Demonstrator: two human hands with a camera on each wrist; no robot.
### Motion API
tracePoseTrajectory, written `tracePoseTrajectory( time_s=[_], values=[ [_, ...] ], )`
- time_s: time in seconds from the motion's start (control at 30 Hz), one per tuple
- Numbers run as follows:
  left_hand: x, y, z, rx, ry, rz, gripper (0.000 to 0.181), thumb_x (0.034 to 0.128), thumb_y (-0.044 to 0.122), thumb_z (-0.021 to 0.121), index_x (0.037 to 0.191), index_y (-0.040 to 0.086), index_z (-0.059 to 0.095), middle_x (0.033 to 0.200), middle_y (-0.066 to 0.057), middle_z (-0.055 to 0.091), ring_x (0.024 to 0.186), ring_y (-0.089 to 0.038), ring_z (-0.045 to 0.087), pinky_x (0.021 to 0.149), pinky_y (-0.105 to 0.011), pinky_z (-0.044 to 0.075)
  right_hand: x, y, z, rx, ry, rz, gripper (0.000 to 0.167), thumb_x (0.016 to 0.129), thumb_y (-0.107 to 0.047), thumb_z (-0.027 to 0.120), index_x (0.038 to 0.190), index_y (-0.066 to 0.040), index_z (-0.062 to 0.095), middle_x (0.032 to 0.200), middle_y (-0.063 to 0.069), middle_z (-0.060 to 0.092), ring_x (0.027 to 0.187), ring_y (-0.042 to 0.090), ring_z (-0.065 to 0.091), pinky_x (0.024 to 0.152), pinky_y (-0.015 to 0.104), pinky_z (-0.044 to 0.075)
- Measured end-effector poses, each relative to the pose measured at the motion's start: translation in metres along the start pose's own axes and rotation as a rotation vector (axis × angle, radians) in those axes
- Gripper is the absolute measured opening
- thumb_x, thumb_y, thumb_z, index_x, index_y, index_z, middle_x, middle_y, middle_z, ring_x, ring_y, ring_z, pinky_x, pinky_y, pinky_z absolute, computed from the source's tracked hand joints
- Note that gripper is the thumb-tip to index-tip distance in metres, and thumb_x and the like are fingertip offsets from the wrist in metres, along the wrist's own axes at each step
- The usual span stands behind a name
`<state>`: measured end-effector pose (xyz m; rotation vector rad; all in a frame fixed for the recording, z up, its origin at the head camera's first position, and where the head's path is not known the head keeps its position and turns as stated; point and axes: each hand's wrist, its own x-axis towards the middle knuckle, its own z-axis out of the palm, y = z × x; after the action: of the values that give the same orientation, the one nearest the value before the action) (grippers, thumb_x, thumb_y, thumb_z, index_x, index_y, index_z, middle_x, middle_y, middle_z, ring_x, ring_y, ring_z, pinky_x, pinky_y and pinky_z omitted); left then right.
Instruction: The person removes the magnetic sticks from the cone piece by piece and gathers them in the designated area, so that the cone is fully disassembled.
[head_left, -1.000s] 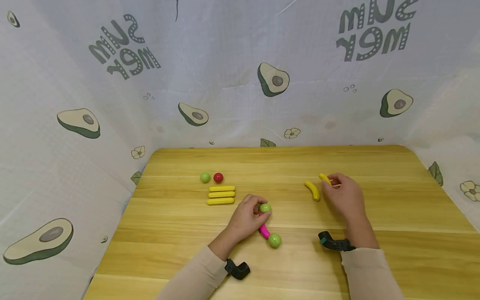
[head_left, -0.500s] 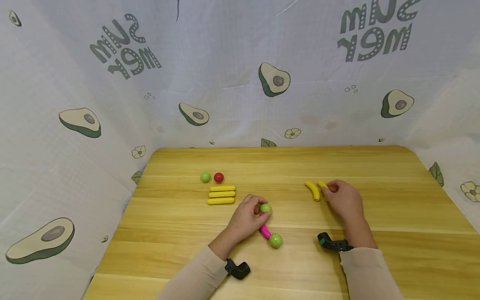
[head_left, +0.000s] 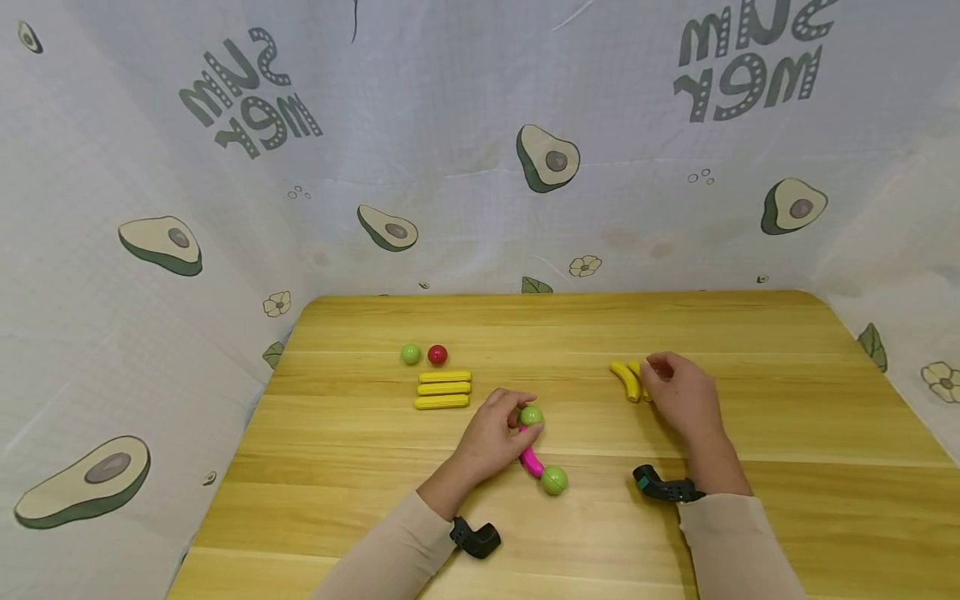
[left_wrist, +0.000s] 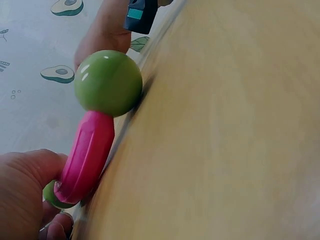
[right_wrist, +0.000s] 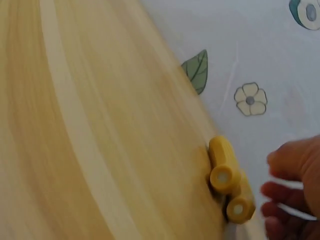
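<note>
My left hand (head_left: 491,437) holds a pink toy banana (head_left: 531,462) at its far end, where a green ball (head_left: 532,415) sits between thumb and fingers. Another green ball (head_left: 554,480) sits on the banana's near end, large in the left wrist view. Two yellow toy bananas lie side by side at the right: the left one (head_left: 626,382) in full sight, the other (head_left: 646,392) partly behind my right hand (head_left: 684,396). In the right wrist view, a gap separates that hand's thumb and loosely bent fingers from the yellow bananas (right_wrist: 241,205); nothing is held.
At the back left, a green ball (head_left: 410,354) and a red ball (head_left: 437,355) stand beside each other. Three yellow corn cobs (head_left: 444,389) lie in a stack of rows in front of them. A printed curtain (head_left: 465,167) rises behind the wooden table (head_left: 570,333).
My right hand has lowered the second yellow banana beside the first and let go of it, drawing slightly away. The left hand stays nearly still with the pink banana.
</note>
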<state>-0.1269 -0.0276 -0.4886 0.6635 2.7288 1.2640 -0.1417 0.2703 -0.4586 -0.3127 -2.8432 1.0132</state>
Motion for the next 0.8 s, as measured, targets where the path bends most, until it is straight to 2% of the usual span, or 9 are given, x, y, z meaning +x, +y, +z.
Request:
tracePoseTrajectory(
  time_s=[0.13,0.2,0.27,0.33,0.43,0.5,0.6,0.8],
  values=[
    [0.001,-0.001,0.001,0.001,0.006,-0.002,0.042,0.0981,0.03,0.07,0.135,0.012,0.065,0.112,-0.003,0.058,0.084,-0.004,0.051,0.073,-0.016,0.047,-0.004,-0.017,0.007,0.023,0.068,-0.185,0.03,0.102,-0.022,0.062,0.121,0.0,0.07,0.114,0.022,0.068,0.099,0.036,0.065,0.083,0.049,0.055],
    [0.001,-0.002,0.002,-0.008,0.019,-0.016,0.039,0.0991,0.029,0.069,0.134,0.011,0.066,0.115,-0.004,0.057,0.083,-0.003,0.052,0.073,-0.016,0.048,-0.007,-0.03,0.013,0.054,0.027,-0.278,0.023,0.099,-0.018,0.066,0.114,-0.002,0.073,0.105,0.016,0.071,0.091,0.028,0.065,0.078,0.041,0.055],
    [0.001,-0.002,0.002,-0.027,0.042,-0.032,0.037,0.099,0.029,0.069,0.131,0.01,0.067,0.115,-0.005,0.057,0.082,-0.003,0.053,0.072,-0.016,0.048,-0.011,-0.043,0.02,0.07,-0.087,-0.352,0.016,0.097,-0.018,0.07,0.107,-0.007,0.076,0.098,0.008,0.073,0.086,0.02,0.064,0.076,0.033,0.054],
    [0.001,-0.003,0.002,-0.049,0.067,-0.048,0.036,0.0985,0.028,0.07,0.129,0.01,0.067,0.115,-0.006,0.057,0.081,-0.003,0.053,0.071,-0.016,0.049,-0.015,-0.053,0.027,0.09,-0.262,-0.384,0.013,0.097,-0.022,0.071,0.102,-0.011,0.077,0.094,0.001,0.073,0.083,0.014,0.061,0.075,0.028,0.052],
    [0.002,-0.003,0.002,-0.088,0.107,-0.068,0.035,0.0973,0.028,0.072,0.126,0.009,0.067,0.112,-0.006,0.058,0.079,-0.003,0.053,0.07,-0.016,0.049,-0.021,-0.062,0.036,0.101,-0.505,-0.375,0.013,0.096,-0.03,0.072,0.096,-0.018,0.076,0.09,-0.005,0.072,0.081,0.011,0.059,0.072,0.026,0.05],
    [0.002,-0.003,0.002,-0.11,0.127,-0.081,0.035,0.0969,0.028,0.072,0.124,0.008,0.065,0.11,-0.006,0.06,0.078,-0.002,0.053,0.07,-0.016,0.05,-0.024,-0.065,0.042,0.111,-0.6,-0.354,0.014,0.095,-0.033,0.073,0.095,-0.019,0.075,0.088,-0.006,0.07,0.079,0.012,0.058,0.07,0.027,0.049],
    [0.003,-0.003,0.001,-0.153,0.156,-0.101,0.035,0.0964,0.028,0.073,0.123,0.007,0.063,0.105,-0.005,0.063,0.077,-0.002,0.055,0.068,-0.017,0.051,-0.025,-0.065,0.048,0.106,-0.63,-0.337,0.016,0.093,-0.036,0.075,0.094,-0.021,0.074,0.086,-0.007,0.069,0.078,0.014,0.057,0.069,0.028,0.049],
    [0.003,-0.003,0.0,-0.236,0.192,-0.137,0.037,0.0958,0.024,0.074,0.123,0.005,0.058,0.103,-0.007,0.065,0.08,-0.004,0.06,0.07,-0.018,0.053,-0.023,-0.062,0.051,0.027,-0.571,-0.358,0.014,0.089,-0.036,0.079,0.091,-0.023,0.074,0.092,-0.008,0.07,0.085,0.013,0.056,0.077,0.031,0.045]
  ],
)
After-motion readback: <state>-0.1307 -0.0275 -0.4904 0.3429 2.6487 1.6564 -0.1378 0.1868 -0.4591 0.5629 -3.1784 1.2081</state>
